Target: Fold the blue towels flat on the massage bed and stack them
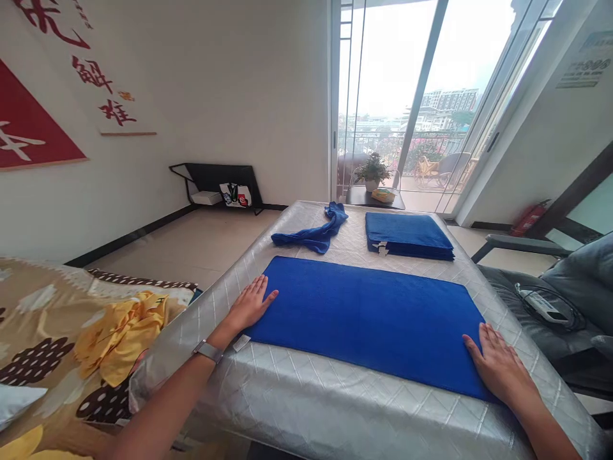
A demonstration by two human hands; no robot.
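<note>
A blue towel (368, 319) lies spread flat across the silver quilted table cover (335, 390), with a small white tag at its near left corner. My left hand (251, 303) rests flat at the towel's left edge, thumb apart from the fingers. At the right edge, my right hand (502, 361) lies flat with its fingers stretched out. Beyond the towel sits a stack of folded blue towels (407, 235) with white tags showing. To the left of that stack lies a crumpled, twisted blue towel (316, 233).
A bed with a patterned cover (43, 306) and a yellow cloth (127, 335) stands at the left. On the right, a grey armchair (522, 287) holds a power strip (541, 303) with a coiled cable. Behind the table, a small stand (357, 198) carries a potted plant (372, 171).
</note>
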